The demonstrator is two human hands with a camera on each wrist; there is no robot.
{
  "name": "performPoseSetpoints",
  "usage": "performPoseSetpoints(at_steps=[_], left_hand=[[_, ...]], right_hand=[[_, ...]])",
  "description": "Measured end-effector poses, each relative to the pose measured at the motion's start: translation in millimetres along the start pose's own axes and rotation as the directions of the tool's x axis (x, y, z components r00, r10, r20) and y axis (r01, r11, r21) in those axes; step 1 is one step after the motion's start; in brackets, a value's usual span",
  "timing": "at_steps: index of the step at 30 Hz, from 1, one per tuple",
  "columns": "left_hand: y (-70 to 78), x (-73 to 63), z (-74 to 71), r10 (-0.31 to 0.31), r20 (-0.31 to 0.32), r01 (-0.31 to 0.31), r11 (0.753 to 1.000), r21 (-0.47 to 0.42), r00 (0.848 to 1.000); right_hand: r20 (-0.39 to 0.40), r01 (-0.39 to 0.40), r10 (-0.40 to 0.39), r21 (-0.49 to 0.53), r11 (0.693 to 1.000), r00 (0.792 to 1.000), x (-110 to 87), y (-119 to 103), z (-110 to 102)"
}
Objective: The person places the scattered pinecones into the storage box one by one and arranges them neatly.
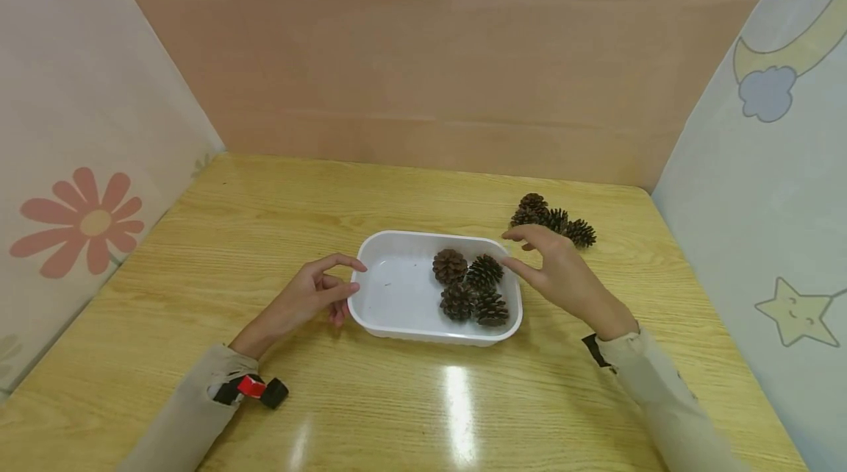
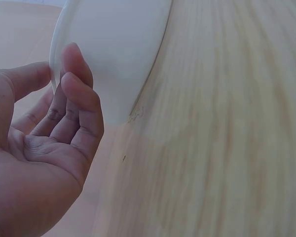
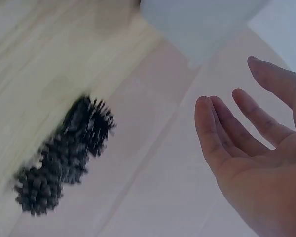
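Note:
A white plastic tub (image 1: 404,295) with rounded corners sits on the table, several brown pine cones (image 1: 456,301) gathered in its right half. At the tub's left end my left hand (image 1: 323,288) pinches the rim between thumb and fingers; the left wrist view shows fingertips (image 2: 75,61) against the outer wall. My right hand (image 1: 562,270) hovers by the tub's right end, thumb and fingers apart and nothing between them. Beyond it, several more pine cones (image 1: 557,220) lie in a cluster on the table, partly hidden by the hand in the head view.
The wooden table (image 1: 278,222) meets a tan back panel (image 1: 430,68). Pale side walls stand left and right, with a printed flower (image 1: 95,222) on one and a printed star (image 1: 797,310) on the other. A strap with a red piece (image 1: 251,386) is on the left wrist.

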State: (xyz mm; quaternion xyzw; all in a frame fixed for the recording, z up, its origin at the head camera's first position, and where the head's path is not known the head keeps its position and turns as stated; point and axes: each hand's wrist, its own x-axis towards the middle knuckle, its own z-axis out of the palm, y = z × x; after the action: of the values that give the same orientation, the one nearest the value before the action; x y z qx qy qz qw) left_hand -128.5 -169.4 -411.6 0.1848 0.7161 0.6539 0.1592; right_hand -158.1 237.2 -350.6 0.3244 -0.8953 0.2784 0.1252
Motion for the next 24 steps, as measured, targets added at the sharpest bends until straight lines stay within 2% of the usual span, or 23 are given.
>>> performPoseSetpoints(at_steps=[6, 15, 18, 24], left_hand=[[-0.7, 0.2, -0.3, 0.006, 0.008, -0.006, 1.000, -0.012, 1.000], [1.7, 0.3, 1.0, -0.007, -0.004, 0.007, 1.000, 0.000, 1.000], [2.3, 0.4, 1.4, -0.012, -0.005, 0.012, 1.000, 0.003, 1.000], [2.5, 0.5, 2.1, -0.020, -0.010, 0.020, 1.000, 0.001, 1.000]], right_hand=[[-0.070, -0.020, 0.016, -0.060, 0.998, 0.997, -0.1, 20, -15], [-0.081, -0.146, 0.137, -0.130, 0.981, 0.987, -4.5, 51, -25], [-0.064, -0.210, 0.203, -0.140, 0.968, 0.977, -7.0, 64, -27], [0.001, -0.330, 0.334, -0.150, 0.932, 0.943, -11.8, 85, -31]])
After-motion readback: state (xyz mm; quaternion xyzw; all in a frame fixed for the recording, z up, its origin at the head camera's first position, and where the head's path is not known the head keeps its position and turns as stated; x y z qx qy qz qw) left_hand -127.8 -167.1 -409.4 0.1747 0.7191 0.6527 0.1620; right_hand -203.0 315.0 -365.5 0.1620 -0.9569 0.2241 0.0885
